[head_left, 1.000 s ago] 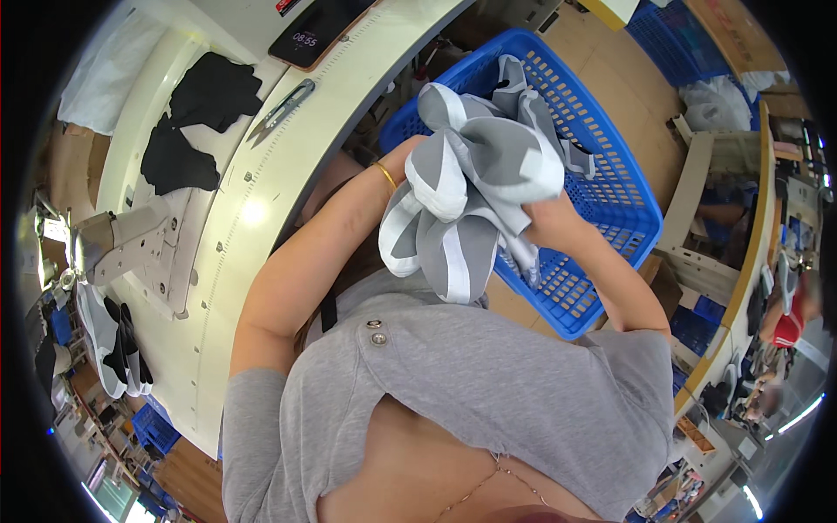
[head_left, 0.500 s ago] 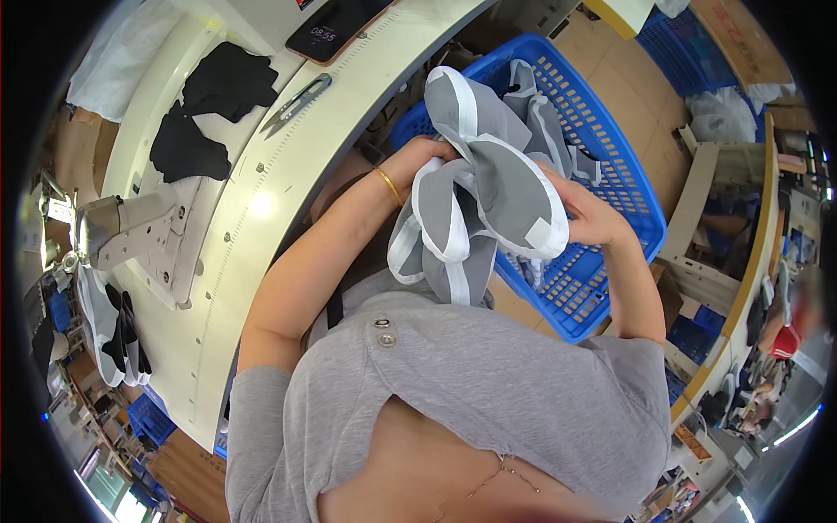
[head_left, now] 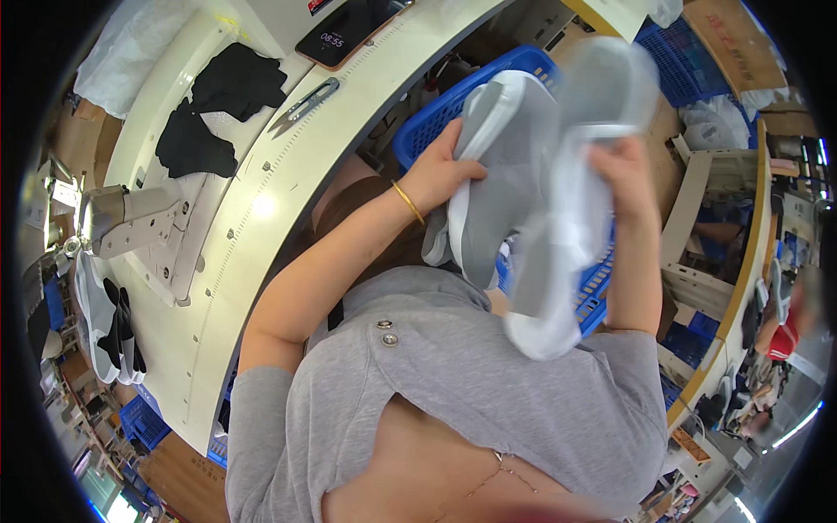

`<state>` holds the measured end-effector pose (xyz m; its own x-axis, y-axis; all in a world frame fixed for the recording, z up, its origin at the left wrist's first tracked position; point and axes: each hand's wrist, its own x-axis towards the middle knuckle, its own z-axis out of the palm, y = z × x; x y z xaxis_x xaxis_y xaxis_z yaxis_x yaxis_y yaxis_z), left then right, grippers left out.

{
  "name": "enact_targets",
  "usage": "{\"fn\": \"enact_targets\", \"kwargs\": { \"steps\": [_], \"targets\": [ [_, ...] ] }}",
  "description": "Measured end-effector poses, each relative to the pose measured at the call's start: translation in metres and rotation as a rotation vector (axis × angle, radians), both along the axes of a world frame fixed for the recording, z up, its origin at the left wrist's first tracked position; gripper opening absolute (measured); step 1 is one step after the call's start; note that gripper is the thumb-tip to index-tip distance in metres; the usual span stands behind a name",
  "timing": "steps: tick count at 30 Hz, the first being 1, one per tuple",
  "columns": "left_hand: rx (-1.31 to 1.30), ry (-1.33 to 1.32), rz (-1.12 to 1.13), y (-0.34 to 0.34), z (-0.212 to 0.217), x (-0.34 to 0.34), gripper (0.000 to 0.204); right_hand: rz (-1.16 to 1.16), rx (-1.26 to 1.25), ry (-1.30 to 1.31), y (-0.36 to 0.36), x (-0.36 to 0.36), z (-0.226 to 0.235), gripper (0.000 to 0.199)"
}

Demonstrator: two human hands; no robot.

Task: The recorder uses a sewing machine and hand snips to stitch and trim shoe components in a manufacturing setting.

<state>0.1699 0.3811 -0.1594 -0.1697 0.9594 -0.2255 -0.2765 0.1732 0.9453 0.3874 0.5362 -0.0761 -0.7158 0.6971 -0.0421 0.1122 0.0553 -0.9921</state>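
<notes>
My left hand (head_left: 448, 169) pinches a grey shoe upper with a white edge (head_left: 506, 166), its thumb across the near side. On the right, my right hand (head_left: 623, 179) is closed on another grey and white shoe upper (head_left: 562, 235), smeared by motion and held nearly upright. The two pieces are side by side, close together over the blue basket (head_left: 436, 126). They hide most of the basket and what lies in it. Part of my right fingers is behind the blurred piece.
To the left, a white sewing machine table (head_left: 248, 261) bears black fabric pieces (head_left: 235, 83), thread snips (head_left: 307, 103) and a phone (head_left: 349, 30). More grey and black pieces (head_left: 113, 322) hang at its far left. A yellow-edged table (head_left: 745, 279) stands to the right.
The bundle of grey uppers has been parted into two. My right hand has moved right and up with one piece, while the left keeps hold of the other.
</notes>
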Motion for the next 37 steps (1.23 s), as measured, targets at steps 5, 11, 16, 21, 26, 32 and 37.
{"fn": "enact_targets", "kwargs": {
  "steps": [5,11,16,21,26,32,37],
  "targets": [
    [0.259,-0.091,0.085,-0.014,0.027,0.014,0.071,-0.217,0.238,-0.049,-0.041,-0.049,-0.037,0.032],
    [0.279,0.275,0.231,-0.042,0.049,0.023,0.092,-0.272,0.427,-0.008,-0.091,-0.075,-0.017,0.03],
    [0.31,-0.036,0.371,-0.095,0.063,-0.006,0.087,-0.084,0.822,0.096,-0.101,-0.09,0.02,0.091],
    [0.302,-0.009,0.528,-0.188,0.086,-0.043,0.08,0.519,0.327,-0.046,-0.14,-0.144,0.077,0.099],
    [0.349,0.117,0.744,-0.305,0.111,-0.076,0.068,0.734,-0.034,0.139,-0.23,-0.207,0.087,0.073],
    [0.135,0.228,0.895,-0.403,0.146,-0.067,0.092,1.02,-0.268,-0.014,-0.327,-0.267,0.076,0.04],
    [-0.017,0.511,0.809,-0.464,0.13,-0.057,0.111,1.162,-0.216,-0.018,-0.381,-0.317,0.079,0.035]
  ]
}}
